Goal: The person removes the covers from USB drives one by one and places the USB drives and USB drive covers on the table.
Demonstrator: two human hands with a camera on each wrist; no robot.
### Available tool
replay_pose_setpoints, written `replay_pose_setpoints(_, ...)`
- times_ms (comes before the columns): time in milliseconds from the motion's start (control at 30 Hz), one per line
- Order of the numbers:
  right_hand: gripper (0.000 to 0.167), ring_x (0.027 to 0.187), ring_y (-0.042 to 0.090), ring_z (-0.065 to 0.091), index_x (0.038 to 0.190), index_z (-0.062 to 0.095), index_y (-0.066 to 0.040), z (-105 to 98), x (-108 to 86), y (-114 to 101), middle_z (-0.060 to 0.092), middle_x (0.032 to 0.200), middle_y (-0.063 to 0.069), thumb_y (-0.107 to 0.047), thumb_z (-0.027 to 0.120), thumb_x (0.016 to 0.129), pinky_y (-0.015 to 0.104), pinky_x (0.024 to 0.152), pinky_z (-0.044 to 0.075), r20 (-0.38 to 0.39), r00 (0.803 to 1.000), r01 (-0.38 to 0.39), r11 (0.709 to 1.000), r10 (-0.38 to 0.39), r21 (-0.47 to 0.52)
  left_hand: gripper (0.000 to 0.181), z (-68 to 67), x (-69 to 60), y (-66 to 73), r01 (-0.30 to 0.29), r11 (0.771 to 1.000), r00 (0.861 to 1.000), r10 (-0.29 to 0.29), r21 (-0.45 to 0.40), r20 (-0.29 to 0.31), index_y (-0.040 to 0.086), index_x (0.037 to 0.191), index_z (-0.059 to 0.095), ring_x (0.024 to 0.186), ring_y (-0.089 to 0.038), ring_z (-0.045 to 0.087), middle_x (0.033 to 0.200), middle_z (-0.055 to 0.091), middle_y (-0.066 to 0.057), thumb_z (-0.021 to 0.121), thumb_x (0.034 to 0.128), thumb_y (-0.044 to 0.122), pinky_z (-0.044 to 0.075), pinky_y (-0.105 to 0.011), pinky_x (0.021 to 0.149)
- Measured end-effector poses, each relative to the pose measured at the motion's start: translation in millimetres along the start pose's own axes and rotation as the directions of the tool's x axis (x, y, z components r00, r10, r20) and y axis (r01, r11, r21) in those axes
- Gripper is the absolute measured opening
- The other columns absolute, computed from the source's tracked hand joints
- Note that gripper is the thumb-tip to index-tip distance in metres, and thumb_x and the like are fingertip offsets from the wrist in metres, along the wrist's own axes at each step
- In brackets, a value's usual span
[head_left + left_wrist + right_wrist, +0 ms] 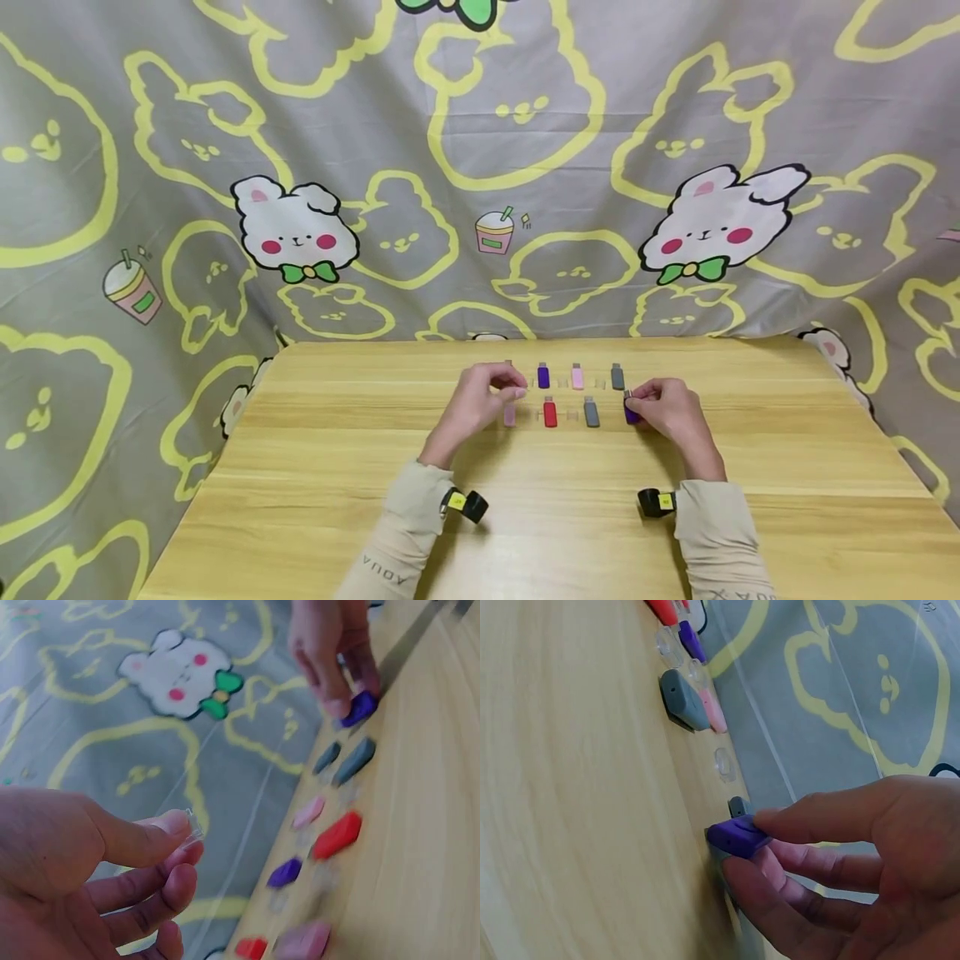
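Observation:
My left hand (477,402) pinches a small clear plastic cap (193,827) between thumb and forefinger, raised above the left end of the rows. My right hand (675,412) grips a purple USB stick (737,837) with thumb and fingers at the right end of the front row. Left of it lie a grey USB stick (592,412), a red one (551,413) and a pink one (510,416). Behind them are a purple stick (543,377), a pink one (577,377) and a grey one (617,377). A further red stick (251,948) is mostly hidden by my left hand in the head view.
Several clear caps (724,764) lie between the sticks on the wooden table (315,442). A grey patterned curtain (465,142) hangs behind the table's back edge and along its sides.

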State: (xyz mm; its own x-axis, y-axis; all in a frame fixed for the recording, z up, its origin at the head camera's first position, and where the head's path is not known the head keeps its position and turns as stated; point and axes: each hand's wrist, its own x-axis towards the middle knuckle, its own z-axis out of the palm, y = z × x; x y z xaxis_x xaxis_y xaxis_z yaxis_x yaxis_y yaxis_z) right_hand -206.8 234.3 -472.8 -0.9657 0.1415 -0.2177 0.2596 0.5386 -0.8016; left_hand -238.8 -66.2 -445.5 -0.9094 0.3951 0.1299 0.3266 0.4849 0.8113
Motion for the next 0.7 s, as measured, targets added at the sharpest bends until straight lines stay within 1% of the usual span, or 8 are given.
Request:
replay_pose_setpoints(100,0.019,0.068,0.019,0.068,0.1,0.067,0.01,-1,-0.7,1,0.068,0.087,0.018,-0.007,0.07,0.094,0.032,0.063,0.06,0.012,1.0,-0.003,1.0,0.003,-0.001,0.005,15.5,12.2,10.1,-0.03,0.999,0.999,0.029,0.017,0.04,0.006,0.096,0.077,0.081,-0.015,0.068,0.091,0.073,0.002,0.073,0.0955,0.008,0.054,-0.026,0.074)
replay_pose_setpoints(167,0.018,0.068,0.019,0.069,0.099,0.067,0.01,-2,-1.3,2,0.069,0.086,0.018,-0.007,0.069,0.094,0.032,0.063,0.06,0.016,1.0,0.003,1.0,-0.003,-0.011,0.005,26.0,20.5,16.7,-0.053,0.998,0.996,0.051,0.038,0.07,0.006,0.095,0.077,0.077,-0.012,0.066,0.088,0.073,0.002,0.072,0.0959,0.008,0.053,-0.024,0.071)
replay_pose_setpoints(233,0.017,0.066,0.02,0.068,0.097,0.068,0.009,-3,-2.0,2,0.07,0.085,0.017,-0.007,0.07,0.094,0.032,0.062,0.059,0.009,1.0,0.016,0.999,-0.015,-0.036,0.005,37.1,28.7,21.5,-0.089,0.992,0.992,0.081,0.086,0.094,0.005,0.093,0.077,0.076,-0.007,0.062,0.086,0.072,0.005,0.073,0.0955,0.007,0.051,-0.02,0.071)
replay_pose_setpoints(367,0.016,0.062,0.019,0.067,0.093,0.068,0.006,-3,-3.4,4,0.069,0.079,0.013,-0.009,0.072,0.093,0.029,0.059,0.055,-0.015,1.0,0.019,0.994,-0.021,-0.103,0.006,57.4,40.7,30.8,-0.107,0.98,0.986,0.083,0.166,0.147,0.008,0.09,0.077,0.074,-0.004,0.057,0.085,0.071,0.006,0.074,0.0954,0.009,0.048,-0.017,0.069)
replay_pose_setpoints(467,0.016,0.06,0.018,0.066,0.092,0.068,0.005,-3,-4.1,5,0.069,0.077,0.012,-0.01,0.072,0.093,0.029,0.058,0.052,-0.027,0.999,0.015,0.992,-0.018,-0.122,0.007,71.4,47.8,38.6,-0.131,0.962,0.979,0.088,0.241,0.181,0.01,0.09,0.078,0.076,-0.003,0.058,0.085,0.071,0.007,0.074,0.0955,0.01,0.048,-0.016,0.072)
replay_pose_setpoints(633,0.019,0.059,0.018,0.068,0.096,0.068,0.006,-5,-4.0,5,0.069,0.079,0.013,-0.013,0.07,0.095,0.029,0.057,0.053,-0.04,0.998,0.034,0.995,-0.038,-0.099,0.007,93.0,56.6,46.6,-0.192,0.913,0.968,0.115,0.359,0.225,0.012,0.088,0.078,0.076,-0.003,0.06,0.083,0.071,0.009,0.075,0.095,0.011,0.048,-0.016,0.074)
replay_pose_setpoints(667,0.02,0.059,0.018,0.068,0.097,0.068,0.006,-6,-4.1,5,0.069,0.079,0.013,-0.014,0.069,0.095,0.029,0.058,0.053,-0.045,0.998,0.04,0.995,-0.044,-0.097,0.007,96.8,57.7,46.6,-0.196,0.906,0.966,0.112,0.376,0.234,0.013,0.088,0.078,0.076,-0.003,0.06,0.083,0.071,0.009,0.075,0.0948,0.012,0.049,-0.018,0.078)
replay_pose_setpoints(700,0.02,0.059,0.018,0.068,0.097,0.068,0.005,-7,-4.2,4,0.069,0.079,0.012,-0.015,0.068,0.096,0.029,0.058,0.052,-0.05,0.998,0.044,0.994,-0.049,-0.097,0.007,100.6,58.6,45.9,-0.201,0.896,0.964,0.109,0.395,0.243,0.014,0.088,0.077,0.076,-0.002,0.059,0.082,0.07,0.01,0.075,0.0947,0.013,0.049,-0.02,0.086)
